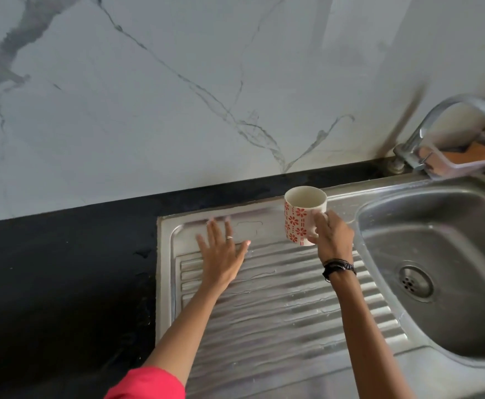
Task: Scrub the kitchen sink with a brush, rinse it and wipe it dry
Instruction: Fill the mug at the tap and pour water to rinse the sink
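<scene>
The steel sink basin (448,249) lies at the right, its round drain (415,282) showing. Left of the basin runs the ribbed steel drainboard (281,309), streaked with water. My left hand (221,251) lies flat with spread fingers on the drainboard's far left part. My right hand (332,236) grips the handle of a white mug with red flower print (300,214), held upright just above the drainboard's far edge. The mug looks empty inside. No brush is in view.
A curved chrome tap (437,122) stands behind the basin. A clear holder with sponges (465,158) sits beside the tap. Black countertop (62,277) spreads to the left. A white marble wall (178,82) rises behind.
</scene>
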`<state>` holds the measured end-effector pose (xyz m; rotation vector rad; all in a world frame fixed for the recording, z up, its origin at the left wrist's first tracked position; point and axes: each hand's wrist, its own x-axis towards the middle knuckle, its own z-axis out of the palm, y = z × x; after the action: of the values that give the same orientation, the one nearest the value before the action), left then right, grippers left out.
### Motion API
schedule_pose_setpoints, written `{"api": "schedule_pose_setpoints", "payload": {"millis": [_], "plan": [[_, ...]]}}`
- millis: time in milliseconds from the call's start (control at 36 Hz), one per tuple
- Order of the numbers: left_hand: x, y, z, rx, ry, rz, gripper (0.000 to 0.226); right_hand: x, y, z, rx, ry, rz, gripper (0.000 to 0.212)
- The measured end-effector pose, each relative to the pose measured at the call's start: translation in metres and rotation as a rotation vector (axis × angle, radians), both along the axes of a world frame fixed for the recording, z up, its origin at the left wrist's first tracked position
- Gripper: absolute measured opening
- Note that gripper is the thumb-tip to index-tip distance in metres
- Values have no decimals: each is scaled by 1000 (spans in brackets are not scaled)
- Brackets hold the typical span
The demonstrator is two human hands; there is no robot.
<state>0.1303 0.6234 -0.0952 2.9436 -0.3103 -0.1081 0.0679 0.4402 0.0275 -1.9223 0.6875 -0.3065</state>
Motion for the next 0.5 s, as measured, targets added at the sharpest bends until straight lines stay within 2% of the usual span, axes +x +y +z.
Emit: {"api": "schedule_pose_setpoints", "payload": {"millis": [56,111,167,250,278,417,500], "plan": [[-4,-10,-4,-27,-28,-229,89,-5,-2,0,5,-6,4,21],[-9,-14,-9,-89,-82,-319,72,-10,-5,1,23,-18,9,22],[-11,-11,-11,-184,-140,-152,71,-15,-8,3,20,-23,9,25],[-11,-3,-4,-333,-69,353,84,-23,-19,5,8,-30,-1,30],[-9,-3,-1,-343,-39,463,84,-26,-23,6,12,-23,1,30],[-5,-17,-2,-187,-7,536,74,-37,-55,2,45,-20,10,35],[-2,-34,0,-159,-10,566,72,-44,-80,-2,48,-15,20,36]]}}
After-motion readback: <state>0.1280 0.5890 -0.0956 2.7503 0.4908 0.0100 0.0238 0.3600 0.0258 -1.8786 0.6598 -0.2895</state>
